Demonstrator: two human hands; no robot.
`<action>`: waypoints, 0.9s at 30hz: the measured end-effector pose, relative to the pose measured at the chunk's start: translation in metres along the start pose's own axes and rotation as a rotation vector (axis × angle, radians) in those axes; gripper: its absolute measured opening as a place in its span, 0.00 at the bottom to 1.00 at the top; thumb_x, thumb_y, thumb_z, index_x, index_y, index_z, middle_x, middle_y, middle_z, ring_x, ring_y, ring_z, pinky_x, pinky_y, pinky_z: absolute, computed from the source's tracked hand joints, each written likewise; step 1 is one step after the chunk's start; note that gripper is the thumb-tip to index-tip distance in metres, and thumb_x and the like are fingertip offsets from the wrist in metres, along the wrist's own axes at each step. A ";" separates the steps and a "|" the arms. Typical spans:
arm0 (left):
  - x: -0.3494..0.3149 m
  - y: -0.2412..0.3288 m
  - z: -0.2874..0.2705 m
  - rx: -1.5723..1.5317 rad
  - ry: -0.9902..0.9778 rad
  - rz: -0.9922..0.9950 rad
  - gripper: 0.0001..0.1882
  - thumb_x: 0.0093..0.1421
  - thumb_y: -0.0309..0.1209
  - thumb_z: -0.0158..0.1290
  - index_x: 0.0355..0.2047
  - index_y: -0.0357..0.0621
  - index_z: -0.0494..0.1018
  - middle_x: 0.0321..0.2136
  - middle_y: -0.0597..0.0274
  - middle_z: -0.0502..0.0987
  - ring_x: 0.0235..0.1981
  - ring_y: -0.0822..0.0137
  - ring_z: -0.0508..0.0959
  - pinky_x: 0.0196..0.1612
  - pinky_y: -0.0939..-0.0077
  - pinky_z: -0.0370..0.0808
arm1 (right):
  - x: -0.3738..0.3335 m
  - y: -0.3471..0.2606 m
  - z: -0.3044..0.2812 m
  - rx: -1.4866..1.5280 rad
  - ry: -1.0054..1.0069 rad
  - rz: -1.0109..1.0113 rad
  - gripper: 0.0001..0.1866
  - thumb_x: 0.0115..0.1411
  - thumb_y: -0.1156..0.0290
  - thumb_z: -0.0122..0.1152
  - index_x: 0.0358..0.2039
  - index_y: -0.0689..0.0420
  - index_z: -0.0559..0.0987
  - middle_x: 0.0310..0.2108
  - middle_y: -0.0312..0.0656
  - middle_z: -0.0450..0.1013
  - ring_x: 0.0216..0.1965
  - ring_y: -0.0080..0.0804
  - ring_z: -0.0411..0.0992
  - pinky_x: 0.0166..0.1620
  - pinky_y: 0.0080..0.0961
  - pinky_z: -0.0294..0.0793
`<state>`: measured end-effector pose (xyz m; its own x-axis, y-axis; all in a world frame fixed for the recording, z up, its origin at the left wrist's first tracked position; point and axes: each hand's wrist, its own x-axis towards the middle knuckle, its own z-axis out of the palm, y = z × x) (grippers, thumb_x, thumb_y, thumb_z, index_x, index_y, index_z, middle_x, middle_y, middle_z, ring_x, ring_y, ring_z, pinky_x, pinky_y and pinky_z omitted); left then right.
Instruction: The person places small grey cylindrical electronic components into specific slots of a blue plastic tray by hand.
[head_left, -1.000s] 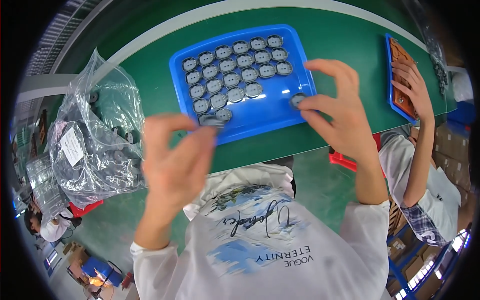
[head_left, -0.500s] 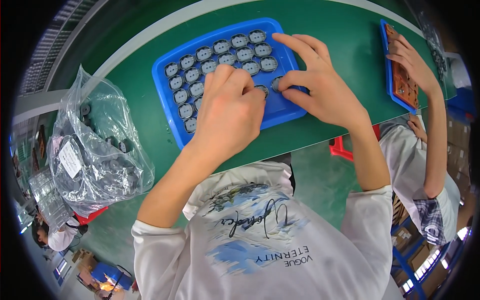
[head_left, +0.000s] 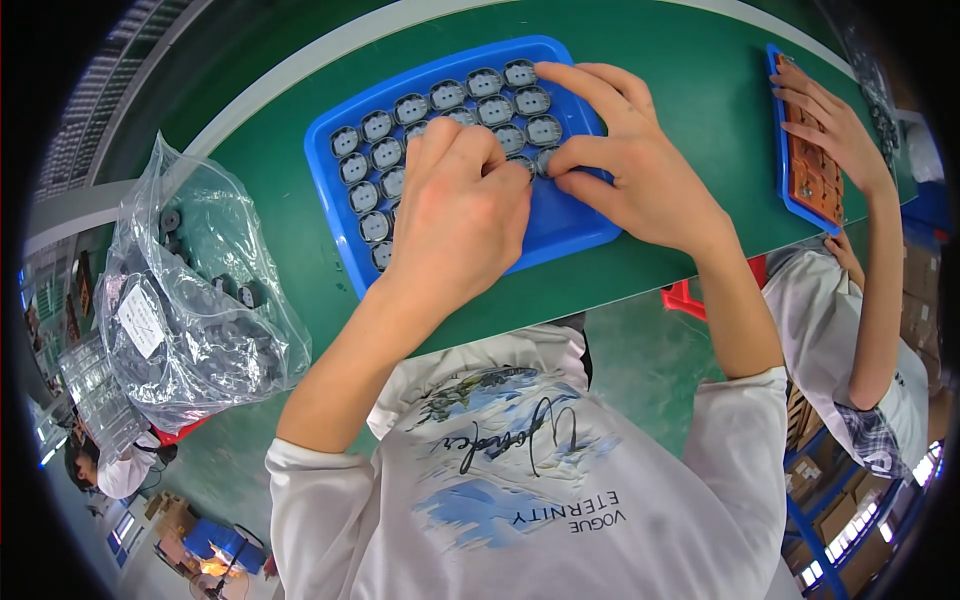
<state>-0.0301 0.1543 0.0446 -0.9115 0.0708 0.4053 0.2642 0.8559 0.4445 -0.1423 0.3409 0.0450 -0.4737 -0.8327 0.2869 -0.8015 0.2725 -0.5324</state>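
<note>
A blue tray (head_left: 575, 212) lies on the green table, holding rows of small grey rounded plastic parts (head_left: 447, 95) with dark rims. Over the tray's middle, my left hand (head_left: 455, 205) is closed with its fingers curled down; its fingertips are mostly hidden, beside a grey part in the lowest row. My right hand (head_left: 640, 165) holds another grey part (head_left: 546, 160) at the end of that row between thumb and finger. Its index finger stretches toward the tray's far right corner, by the last part of the top row.
Left of the tray stands a clear plastic bag (head_left: 200, 320) of loose dark grey parts with a white label. At the right, a co-worker's hand (head_left: 840, 135) rests over a blue tray with an orange-brown insert (head_left: 815, 185). A red stool (head_left: 685, 298) shows below the table edge.
The grey part in my right hand has moved slightly left and up, against the row by my left fingertips. The co-worker's hand has shifted a little over the other tray.
</note>
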 end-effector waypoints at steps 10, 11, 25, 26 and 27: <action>-0.022 -0.012 -0.064 -0.032 0.097 -0.148 0.11 0.47 0.23 0.67 0.33 0.41 0.83 0.32 0.60 0.77 0.38 0.57 0.76 0.42 0.65 0.74 | 0.001 0.002 -0.009 0.024 -0.021 0.001 0.09 0.48 0.76 0.71 0.32 0.54 0.85 0.70 0.42 0.61 0.69 0.54 0.54 0.67 0.46 0.59; -0.033 -0.021 -0.078 -0.006 0.110 -0.181 0.12 0.47 0.22 0.67 0.34 0.41 0.83 0.33 0.59 0.79 0.38 0.57 0.77 0.42 0.66 0.75 | -0.001 0.004 -0.010 0.003 -0.038 0.010 0.09 0.48 0.76 0.71 0.33 0.54 0.85 0.70 0.42 0.61 0.69 0.54 0.54 0.67 0.46 0.59; -0.153 -0.079 -0.190 0.257 -0.068 -0.646 0.18 0.53 0.25 0.64 0.46 0.38 0.78 0.46 0.51 0.79 0.47 0.49 0.79 0.50 0.63 0.76 | 0.079 -0.097 -0.009 0.316 -0.188 -0.191 0.14 0.51 0.81 0.66 0.41 0.60 0.82 0.55 0.47 0.75 0.56 0.45 0.74 0.56 0.35 0.73; -0.155 -0.078 -0.190 0.198 -0.095 -0.686 0.21 0.51 0.26 0.65 0.47 0.38 0.78 0.47 0.52 0.78 0.48 0.49 0.78 0.51 0.61 0.76 | 0.095 -0.111 0.008 0.315 -0.220 -0.322 0.15 0.53 0.80 0.66 0.43 0.60 0.81 0.54 0.47 0.75 0.52 0.44 0.76 0.52 0.33 0.76; -0.154 -0.076 -0.191 0.207 -0.090 -0.699 0.21 0.51 0.26 0.65 0.47 0.38 0.78 0.47 0.52 0.78 0.48 0.49 0.78 0.51 0.61 0.76 | 0.109 -0.121 0.030 0.303 -0.249 -0.402 0.16 0.53 0.79 0.66 0.45 0.59 0.80 0.53 0.47 0.75 0.50 0.45 0.76 0.50 0.35 0.77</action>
<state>0.1508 -0.0194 0.1007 -0.8701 -0.4928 0.0111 -0.4453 0.7955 0.4111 -0.0856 0.2025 0.1165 -0.0228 -0.9411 0.3372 -0.7427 -0.2099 -0.6359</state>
